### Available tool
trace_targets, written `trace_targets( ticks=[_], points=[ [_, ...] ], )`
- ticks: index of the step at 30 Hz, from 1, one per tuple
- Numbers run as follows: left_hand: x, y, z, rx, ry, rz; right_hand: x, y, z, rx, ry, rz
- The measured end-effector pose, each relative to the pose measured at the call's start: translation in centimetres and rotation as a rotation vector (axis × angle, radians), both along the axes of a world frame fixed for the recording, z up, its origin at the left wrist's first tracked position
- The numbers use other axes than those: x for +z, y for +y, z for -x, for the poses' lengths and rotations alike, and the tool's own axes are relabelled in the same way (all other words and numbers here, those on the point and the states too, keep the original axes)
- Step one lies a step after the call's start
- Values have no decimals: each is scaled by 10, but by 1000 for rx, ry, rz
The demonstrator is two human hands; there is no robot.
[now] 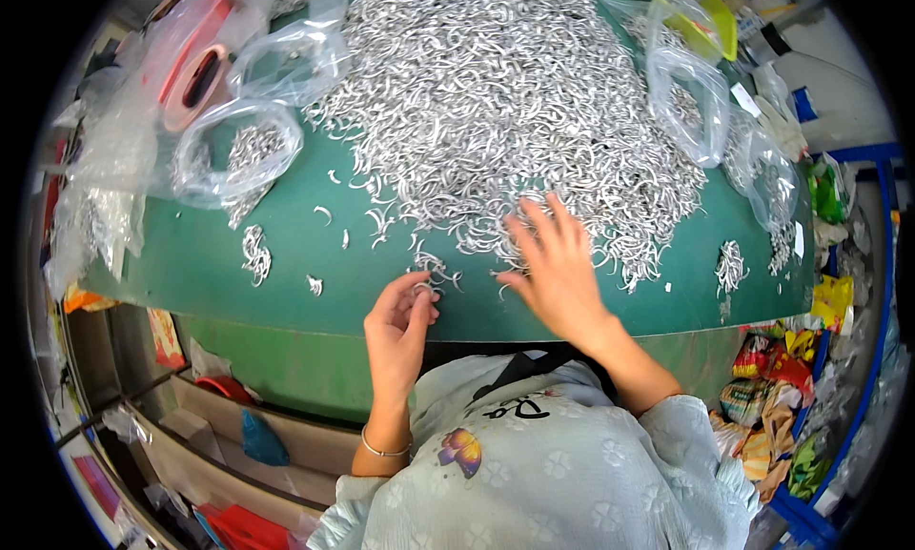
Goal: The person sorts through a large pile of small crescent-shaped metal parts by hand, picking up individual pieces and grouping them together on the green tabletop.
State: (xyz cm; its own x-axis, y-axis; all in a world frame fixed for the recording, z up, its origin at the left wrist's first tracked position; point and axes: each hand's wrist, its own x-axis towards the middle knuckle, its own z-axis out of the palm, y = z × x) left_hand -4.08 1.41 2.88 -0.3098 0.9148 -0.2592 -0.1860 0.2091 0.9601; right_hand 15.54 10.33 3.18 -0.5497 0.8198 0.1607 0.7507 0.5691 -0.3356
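A large heap of small curved silver pieces [515,102] covers the far middle of the green table [315,254]. My right hand [558,274] lies palm down at the heap's near edge, fingers spread and touching the pieces. Closer to the table's front edge, my left hand [398,321] is closed, thumb and fingers curled together. A bit of silver shows at its fingertips, apparently one of the curved pieces. Just beyond that hand sits a small loose cluster of the same pieces [437,267]. More single pieces lie scattered to its left.
Open clear plastic bags [286,135] with silver pieces stand at left, near pink-and-red items [195,83]. Another clear bag [715,121] and a yellow-green basket [715,26] are at right. Small piles [255,254] [731,267] lie on both sides. Colourful packets [772,378] fill a blue-framed rack.
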Motion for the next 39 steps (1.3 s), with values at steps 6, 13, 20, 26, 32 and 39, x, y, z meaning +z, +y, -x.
trace_targets(
  ticks=[6, 13, 20, 26, 32, 39],
  points=[
    [0, 6, 0, -14, 126, 59, -3, -10, -23, 115, 131, 77],
    [-11, 12, -2, -54, 188, -20, -24, -17, -9, -64, 189, -86],
    [-12, 15, -5, -127, 215, -46, -30, -9, 17, 28, 480, -160],
    [4, 14, -8, -73, 217, 29, -10, 7, 0, -98, 685, 91],
    [3, 12, -11, -31, 225, -6, 9, 12, -10, 89, 319, -47],
    [4, 10, -10, -13, 559, -124, -8, 8, -40, 203, 230, -110]
  ],
)
